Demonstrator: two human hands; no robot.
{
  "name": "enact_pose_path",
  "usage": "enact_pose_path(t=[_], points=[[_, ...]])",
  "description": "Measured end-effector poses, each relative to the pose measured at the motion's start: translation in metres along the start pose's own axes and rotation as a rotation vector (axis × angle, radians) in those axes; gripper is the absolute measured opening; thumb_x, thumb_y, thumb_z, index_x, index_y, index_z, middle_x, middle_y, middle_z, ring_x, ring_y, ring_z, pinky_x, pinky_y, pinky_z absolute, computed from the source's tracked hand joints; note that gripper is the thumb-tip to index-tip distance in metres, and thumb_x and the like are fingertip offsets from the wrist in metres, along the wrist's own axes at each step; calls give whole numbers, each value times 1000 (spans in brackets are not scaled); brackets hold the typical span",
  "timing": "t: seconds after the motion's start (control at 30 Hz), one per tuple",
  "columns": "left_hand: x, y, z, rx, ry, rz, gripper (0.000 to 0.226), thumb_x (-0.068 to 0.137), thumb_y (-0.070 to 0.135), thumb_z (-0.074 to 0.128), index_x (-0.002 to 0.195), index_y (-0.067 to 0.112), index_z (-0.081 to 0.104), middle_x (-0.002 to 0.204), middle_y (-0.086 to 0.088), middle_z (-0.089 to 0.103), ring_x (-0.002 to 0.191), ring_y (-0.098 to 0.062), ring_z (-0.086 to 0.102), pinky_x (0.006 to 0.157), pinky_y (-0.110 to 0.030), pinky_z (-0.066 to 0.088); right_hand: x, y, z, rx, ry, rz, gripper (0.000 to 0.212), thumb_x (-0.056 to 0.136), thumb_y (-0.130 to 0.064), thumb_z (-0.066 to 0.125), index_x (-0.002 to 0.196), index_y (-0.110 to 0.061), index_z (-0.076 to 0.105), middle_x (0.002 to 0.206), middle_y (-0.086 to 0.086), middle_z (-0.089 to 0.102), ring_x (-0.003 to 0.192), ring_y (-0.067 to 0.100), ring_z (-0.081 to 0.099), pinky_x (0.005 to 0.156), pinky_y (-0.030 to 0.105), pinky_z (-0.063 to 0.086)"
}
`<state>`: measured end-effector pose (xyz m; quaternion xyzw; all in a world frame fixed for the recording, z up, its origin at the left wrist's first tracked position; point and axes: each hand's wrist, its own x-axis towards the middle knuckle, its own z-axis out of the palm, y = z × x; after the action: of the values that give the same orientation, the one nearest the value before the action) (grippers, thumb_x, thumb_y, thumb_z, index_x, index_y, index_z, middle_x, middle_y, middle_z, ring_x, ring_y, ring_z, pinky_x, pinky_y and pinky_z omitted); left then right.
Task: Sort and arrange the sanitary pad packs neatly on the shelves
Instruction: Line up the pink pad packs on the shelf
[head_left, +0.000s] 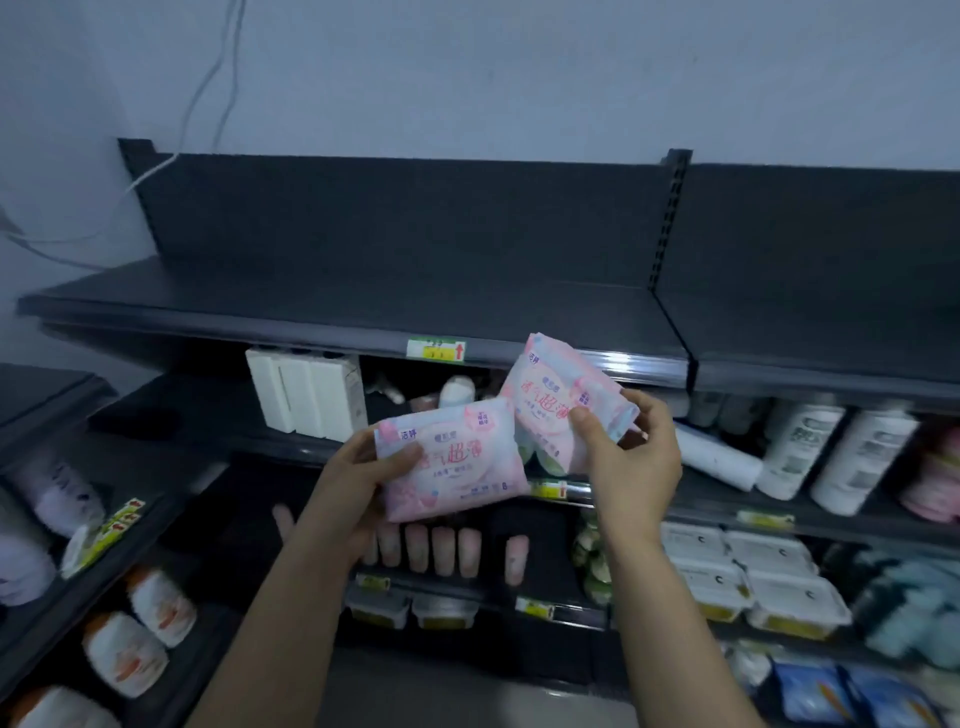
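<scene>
Two pink-and-white sanitary pad packs are held up in front of dark store shelves. My left hand (358, 467) grips the lower pack (457, 462) by its left edge, thumb across the front. My right hand (631, 457) pinches the higher, tilted pack (556, 395) at its lower right corner. The two packs overlap slightly near the middle. Behind and below them a row of pink packs (441, 548) stands on edge on a lower shelf. The top shelf (363, 306) is bare.
White boxes (306, 395) stand on the second shelf at left. White bottles (831, 447) stand and lie at right. White tubs (753, 577) fill a lower right shelf. A side shelf at left holds orange-and-white packs (140, 634). Price tags line the shelf edges.
</scene>
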<state>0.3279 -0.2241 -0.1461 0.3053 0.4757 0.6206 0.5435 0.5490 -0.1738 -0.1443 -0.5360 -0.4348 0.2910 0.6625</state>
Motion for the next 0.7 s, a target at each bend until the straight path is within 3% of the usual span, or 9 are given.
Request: enact_pose_path(t=[0.17, 0.3, 0.37, 0.5, 0.6, 0.7], points=[[-2, -24, 40, 30, -118, -53, 44, 67, 6, 70, 110, 3, 61, 109, -19, 70, 93, -32, 69, 72, -44, 60, 6, -1, -57, -58, 105, -14, 35, 74, -29, 81, 100, -35, 59, 102, -13, 66, 96, 12, 64, 81, 46, 56], [-3, -40, 84, 34, -224, -77, 38, 82, -2, 62, 119, -2, 55, 112, -20, 69, 103, -37, 66, 77, -44, 59, 17, -5, -104, -108, 188, -23, 34, 76, -27, 80, 103, -30, 59, 100, -14, 63, 91, 5, 60, 82, 44, 55], [-3, -48, 107, 27, -252, -90, 37, 78, -1, 64, 114, 1, 57, 111, -20, 69, 102, -36, 66, 77, -45, 59, 23, -4, -128, -123, 211, -24, 34, 77, -26, 79, 103, -30, 58, 101, -13, 63, 91, 3, 59, 84, 43, 55], [-3, -66, 159, 53, -313, -101, 47, 66, 7, 71, 111, 7, 60, 111, -17, 70, 105, -36, 66, 93, -54, 51, 41, -1, -178, -154, 251, -44, 33, 78, -26, 79, 104, -27, 59, 105, -7, 65, 100, 16, 61, 85, 41, 53], [-4, -83, 201, 65, -347, -108, 38, 77, 1, 67, 113, 8, 59, 110, -14, 71, 102, -32, 67, 87, -50, 55, 62, 1, -218, -173, 278, -47, 34, 79, -25, 79, 105, -27, 57, 105, -6, 62, 101, 17, 59, 81, 34, 49], [-7, -100, 246, 74, -380, -119, 51, 68, 7, 71, 117, 7, 58, 114, -15, 69, 104, -33, 67, 88, -50, 54, 89, 5, -260, -189, 302, -45, 35, 77, -24, 80, 104, -29, 58, 103, -8, 63, 99, 17, 60, 85, 40, 52]])
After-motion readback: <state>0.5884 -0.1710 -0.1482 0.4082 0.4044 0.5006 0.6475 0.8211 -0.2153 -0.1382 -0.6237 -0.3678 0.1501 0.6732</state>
